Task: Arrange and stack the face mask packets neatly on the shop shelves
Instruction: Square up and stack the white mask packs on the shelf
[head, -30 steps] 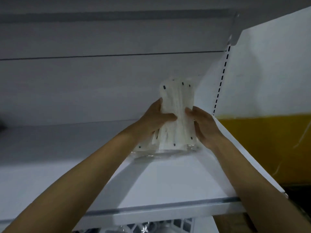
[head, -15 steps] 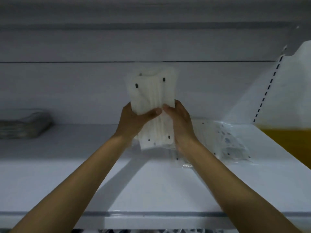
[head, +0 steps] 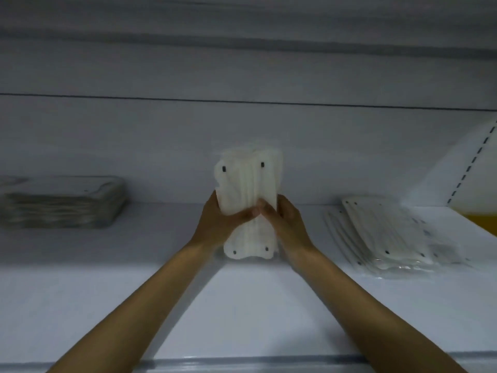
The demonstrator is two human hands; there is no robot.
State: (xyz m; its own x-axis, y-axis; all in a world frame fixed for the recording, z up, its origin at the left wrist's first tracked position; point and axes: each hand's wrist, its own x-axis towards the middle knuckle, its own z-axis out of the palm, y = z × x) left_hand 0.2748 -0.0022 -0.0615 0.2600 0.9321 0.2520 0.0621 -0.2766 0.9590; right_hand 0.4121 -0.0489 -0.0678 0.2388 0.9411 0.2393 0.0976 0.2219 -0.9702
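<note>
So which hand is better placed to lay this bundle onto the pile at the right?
Probably the right hand: it grips the bundle on the side facing the right pile. The left hand would cross over.

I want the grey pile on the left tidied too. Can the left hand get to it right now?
Probably not yet. The left hand and right hand both grip the upright mask bundle. The shelf toward the grey pile looks free.
</note>
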